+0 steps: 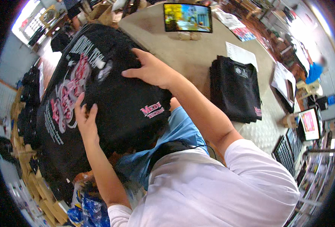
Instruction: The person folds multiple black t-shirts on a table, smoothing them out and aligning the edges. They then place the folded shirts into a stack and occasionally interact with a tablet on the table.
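A black printed garment [122, 99] lies spread out in front of me, draped over what is under it. It bears pink and white lettering and a large pink and grey graphic, with a small pink print near its right edge. My left hand [86, 122] is over the graphic's edge, fingers apart and holding nothing. Near the upper right of the cloth is my right hand [150, 69], thumb and fingers spread, also holding nothing. Whether either palm touches the fabric is hard to tell. A small white piece [100, 63] rests on the cloth.
On the table [184, 54] to the right sits a stack of folded black shirts [232, 93], beside a paper sheet [242, 54]. A lit tablet [188, 17] stands at the back. Plastic bags [91, 208] lie lower left. A person in blue [315, 72] is far right.
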{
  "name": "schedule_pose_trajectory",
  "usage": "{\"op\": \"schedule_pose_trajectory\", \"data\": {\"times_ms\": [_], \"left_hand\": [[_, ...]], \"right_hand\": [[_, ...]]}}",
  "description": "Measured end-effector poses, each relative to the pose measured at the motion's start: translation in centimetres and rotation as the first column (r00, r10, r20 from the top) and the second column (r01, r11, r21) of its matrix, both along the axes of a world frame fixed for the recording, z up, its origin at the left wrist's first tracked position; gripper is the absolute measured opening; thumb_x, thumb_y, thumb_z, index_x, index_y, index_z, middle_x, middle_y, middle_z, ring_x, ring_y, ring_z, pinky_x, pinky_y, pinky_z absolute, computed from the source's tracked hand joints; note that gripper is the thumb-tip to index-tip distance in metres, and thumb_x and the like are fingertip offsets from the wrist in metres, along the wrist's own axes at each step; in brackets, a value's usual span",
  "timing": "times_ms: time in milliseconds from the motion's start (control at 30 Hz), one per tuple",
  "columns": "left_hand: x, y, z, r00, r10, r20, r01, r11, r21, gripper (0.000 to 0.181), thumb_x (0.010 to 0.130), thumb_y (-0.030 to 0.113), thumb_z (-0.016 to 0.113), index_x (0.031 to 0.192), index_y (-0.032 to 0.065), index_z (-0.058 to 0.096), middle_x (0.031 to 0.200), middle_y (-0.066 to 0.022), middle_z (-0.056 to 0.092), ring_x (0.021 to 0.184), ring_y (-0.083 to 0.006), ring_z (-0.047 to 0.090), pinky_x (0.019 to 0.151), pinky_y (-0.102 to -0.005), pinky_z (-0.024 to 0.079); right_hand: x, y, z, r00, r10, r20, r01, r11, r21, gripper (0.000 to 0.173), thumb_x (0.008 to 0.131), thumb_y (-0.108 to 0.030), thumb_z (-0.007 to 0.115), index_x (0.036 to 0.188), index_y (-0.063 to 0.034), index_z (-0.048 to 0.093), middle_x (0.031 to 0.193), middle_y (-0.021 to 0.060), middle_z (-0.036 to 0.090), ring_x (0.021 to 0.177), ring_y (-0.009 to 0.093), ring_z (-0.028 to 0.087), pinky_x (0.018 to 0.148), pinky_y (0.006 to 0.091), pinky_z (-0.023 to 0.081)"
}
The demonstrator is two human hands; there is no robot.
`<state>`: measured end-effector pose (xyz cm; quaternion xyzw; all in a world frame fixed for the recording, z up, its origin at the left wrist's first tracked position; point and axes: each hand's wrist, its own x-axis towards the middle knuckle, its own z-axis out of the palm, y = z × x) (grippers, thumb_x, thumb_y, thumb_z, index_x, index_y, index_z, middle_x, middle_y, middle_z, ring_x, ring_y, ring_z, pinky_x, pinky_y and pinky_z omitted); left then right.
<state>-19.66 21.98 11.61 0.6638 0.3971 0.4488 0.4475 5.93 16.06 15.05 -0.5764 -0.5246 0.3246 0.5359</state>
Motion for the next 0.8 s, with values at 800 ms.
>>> {"op": "schedule_pose_trajectory", "data": {"times_ms": [800], "left_hand": [[29.9,-17.4,-5.0,0.551,-0.774,0.312,0.816,0.423,-0.394,0.081,0.076,0.007,0.072,0.146,-0.0011,0.032,0.145,-0.0196,0.039,0.131,-0.0257,0.042,0.111,-0.0342,0.03]], "right_hand": [[21.9,-34.7,-6.3,0.553,-0.679,-0.483,0.549,0.733,-0.402,0.036,0.087,-0.019,0.067,0.115,0.002,0.058,0.106,0.0089,0.066,0.09,0.015,0.064,0.082,0.0275,0.052]]}}
